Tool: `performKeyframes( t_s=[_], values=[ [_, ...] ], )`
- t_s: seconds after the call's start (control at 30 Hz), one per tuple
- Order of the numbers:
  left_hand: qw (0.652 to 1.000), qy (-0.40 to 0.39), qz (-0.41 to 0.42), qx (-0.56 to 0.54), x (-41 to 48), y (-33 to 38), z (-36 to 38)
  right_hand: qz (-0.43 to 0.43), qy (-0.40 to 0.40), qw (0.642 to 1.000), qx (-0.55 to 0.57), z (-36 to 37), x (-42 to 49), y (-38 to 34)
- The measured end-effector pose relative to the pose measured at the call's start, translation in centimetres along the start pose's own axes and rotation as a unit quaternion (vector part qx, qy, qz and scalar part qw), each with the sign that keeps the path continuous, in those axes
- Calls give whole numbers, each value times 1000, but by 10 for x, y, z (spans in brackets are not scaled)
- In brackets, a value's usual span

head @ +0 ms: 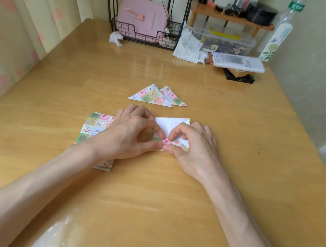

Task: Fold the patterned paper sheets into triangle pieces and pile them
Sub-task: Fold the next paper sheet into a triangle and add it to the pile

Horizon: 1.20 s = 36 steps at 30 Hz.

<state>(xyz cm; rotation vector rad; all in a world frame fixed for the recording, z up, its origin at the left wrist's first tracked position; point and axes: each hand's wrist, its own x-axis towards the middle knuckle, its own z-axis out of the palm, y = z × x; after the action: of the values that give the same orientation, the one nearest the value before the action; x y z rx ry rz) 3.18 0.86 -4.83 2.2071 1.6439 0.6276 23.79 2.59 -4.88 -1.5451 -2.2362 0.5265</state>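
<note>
A paper sheet (170, 124) lies white side up in the middle of the wooden table (168, 189), its near edge turned over to show the pattern. My left hand (132, 133) and my right hand (192, 147) both pinch that turned edge between thumb and forefinger, thumbs meeting at the fold. A stack of flat patterned sheets (94, 127) lies to the left, partly under my left wrist. Two folded patterned triangles (158, 96) overlap on the table just beyond my hands.
At the table's back stand a black wire basket with a pink case (142, 20), crumpled tissues (188, 45), a clear box (223, 39) under a small wooden shelf, a white packet on dark boxes (239, 63) and a tall bottle (280, 35). A curtain hangs at left.
</note>
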Motion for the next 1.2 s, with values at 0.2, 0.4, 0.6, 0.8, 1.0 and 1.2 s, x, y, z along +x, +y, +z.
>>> performKeyframes(
  t_s=[0.2,0.4,0.6,0.8,1.0,1.2],
  values=[
    [1000,-1,-22,-14,0,3,3,44,6,998,53,-5,2,12],
    [998,26,-54,-33,0,10,9,44,6,999,10,-3,2,11],
    [998,38,-46,14,2,12,9,69,10,997,13,-13,3,20],
    [998,33,-48,8,1,11,8,92,3,996,14,-17,3,25],
    [998,28,-49,9,1,11,7,104,-10,994,24,-22,4,30],
    [999,30,-44,5,1,10,8,116,-4,993,27,-23,5,32]
  ],
)
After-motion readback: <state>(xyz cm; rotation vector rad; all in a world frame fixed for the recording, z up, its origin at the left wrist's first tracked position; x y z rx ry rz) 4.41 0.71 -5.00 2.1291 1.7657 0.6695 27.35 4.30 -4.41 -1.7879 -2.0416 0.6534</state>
